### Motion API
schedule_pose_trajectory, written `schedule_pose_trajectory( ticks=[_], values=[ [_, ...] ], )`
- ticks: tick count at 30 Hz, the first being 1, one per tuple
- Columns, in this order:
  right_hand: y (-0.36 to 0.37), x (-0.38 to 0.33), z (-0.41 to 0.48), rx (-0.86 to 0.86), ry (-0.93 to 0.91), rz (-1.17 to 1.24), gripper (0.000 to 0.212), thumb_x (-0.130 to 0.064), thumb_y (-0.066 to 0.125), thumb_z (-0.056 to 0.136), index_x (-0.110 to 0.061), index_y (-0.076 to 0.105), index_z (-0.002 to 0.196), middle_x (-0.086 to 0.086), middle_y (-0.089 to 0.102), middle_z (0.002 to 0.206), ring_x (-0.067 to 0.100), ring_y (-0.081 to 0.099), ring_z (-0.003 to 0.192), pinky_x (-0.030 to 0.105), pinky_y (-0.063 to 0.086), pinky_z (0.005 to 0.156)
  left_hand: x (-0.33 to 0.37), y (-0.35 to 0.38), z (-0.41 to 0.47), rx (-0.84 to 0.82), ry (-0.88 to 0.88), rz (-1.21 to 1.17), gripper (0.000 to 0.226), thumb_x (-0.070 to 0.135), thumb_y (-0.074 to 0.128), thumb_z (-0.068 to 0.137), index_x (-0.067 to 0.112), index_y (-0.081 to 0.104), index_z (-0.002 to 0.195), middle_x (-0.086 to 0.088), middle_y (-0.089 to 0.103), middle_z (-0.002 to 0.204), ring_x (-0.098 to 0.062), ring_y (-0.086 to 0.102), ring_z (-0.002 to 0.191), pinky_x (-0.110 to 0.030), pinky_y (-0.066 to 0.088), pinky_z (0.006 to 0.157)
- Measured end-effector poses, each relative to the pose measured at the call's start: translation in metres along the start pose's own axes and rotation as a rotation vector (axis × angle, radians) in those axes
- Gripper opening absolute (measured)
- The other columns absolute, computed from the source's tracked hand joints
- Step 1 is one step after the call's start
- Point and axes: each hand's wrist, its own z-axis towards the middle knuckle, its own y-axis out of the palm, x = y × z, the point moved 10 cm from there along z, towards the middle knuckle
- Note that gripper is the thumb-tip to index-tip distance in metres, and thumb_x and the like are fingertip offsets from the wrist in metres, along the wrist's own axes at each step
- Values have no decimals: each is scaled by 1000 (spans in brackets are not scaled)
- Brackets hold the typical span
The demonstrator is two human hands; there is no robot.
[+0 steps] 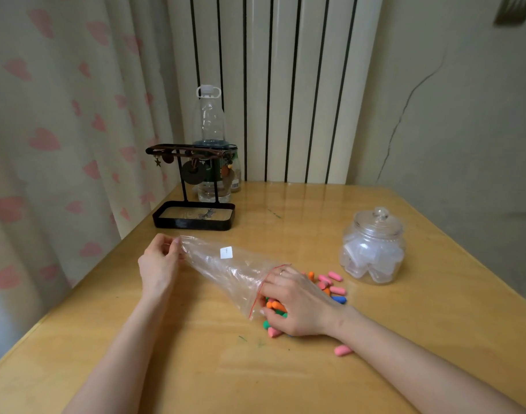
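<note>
Taking the table's middle as the dial and the far edge as twelve, the clear plastic zip bag with a red seal strip [225, 265] is lying across the centre of the glossy yellow wooden table [196, 369], running from ten o'clock down to five. The left hand [158, 261] is pinching the bag's closed end at ten o'clock between thumb and fingertips, lifting it a little. The right hand [296, 306] is sitting at the bag's open mouth, at about five o'clock, its fingers curling round a clutch of small capsule-shaped foam pieces in pink, orange, green and blue [278, 307]. More of these pieces are lying loose on the wood just past the knuckles at three o'clock, and a lone pink foam piece [343, 350] is lying against the right forearm.

Just beyond that scatter, at two o'clock, a squat clear glass jar with a knobbed lid [373, 246] is standing close to the hand's far side, holding pale translucent cubes. At eleven o'clock a black metal jewellery stand with a tray base [193, 218] is standing near the left hand, with trinkets hanging from its bar. Behind it a tall clear plastic bottle [209, 121] is rising against the white ribbed radiator [285, 85], and a heart-print curtain [61, 130] is hanging along the nine o'clock edge.
</note>
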Motion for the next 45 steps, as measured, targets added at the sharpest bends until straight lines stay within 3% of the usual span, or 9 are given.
schedule_pose_trajectory(
  ticks=[7,14,18,21,23,27,31,39,45],
  values=[
    [4,13,-7,-32,57,0,18,-30,47,84,-22,62,90,-3,51,81,15,46,75,27,36,77,-11,-26,4,179,-84,37,19,21,48,95,5,58,90,-17,69,87,-35,61,91,-35,41,78],
    [4,23,-7,-35,109,17,27,-39,47,86,-19,63,77,-5,55,79,12,49,76,19,29,79,-24,-37,5,218,-193,105,32,20,41,97,-3,57,112,-27,60,112,-42,51,109,-41,39,91],
    [-4,37,5,38,225,177,27,-30,46,90,-21,70,99,-10,65,107,5,58,94,22,43,89,-29,-34,4,192,-264,272,42,32,38,97,3,51,125,-28,50,125,-45,47,114,-46,37,95],
    [10,41,27,-90,289,65,34,-21,40,96,-25,58,125,-11,51,137,10,52,119,31,44,100,-11,-34,3,239,-138,450,50,36,47,95,3,44,133,-31,40,130,-47,41,117,-50,33,95],
    [24,44,40,-204,340,-54,35,-22,35,99,-17,53,129,-1,48,139,24,51,119,36,43,96,21,-23,0,228,145,525,49,38,53,92,12,47,133,-24,40,135,-42,39,119,-50,29,96],
    [37,54,56,-232,460,-131,37,-18,29,100,-7,51,127,14,48,129,38,58,100,42,47,82,50,62,-34,-333,707,657,72,74,15,85,32,53,130,6,48,140,-20,41,128,-41,15,107],
    [36,68,61,-214,571,-88,26,-24,43,98,-10,60,112,12,45,117,36,57,97,39,43,79,8,93,-44,-693,528,759,120,95,-15,45,41,33,141,14,38,147,-8,30,136,-39,11,112],
    [18,77,49,-172,596,110,8,-27,62,79,-29,65,87,-4,54,98,18,57,91,30,47,83,-8,90,-36,-724,421,854,56,60,30,93,36,29,144,10,23,155,-12,17,144,-46,7,116],
    [17,85,21,-253,542,69,12,-40,68,77,-32,62,82,-7,54,91,13,55,92,30,47,84,-5,74,-23,-474,340,744,53,43,31,99,15,33,144,-5,27,155,-21,14,145,-48,3,117]
  ],
)
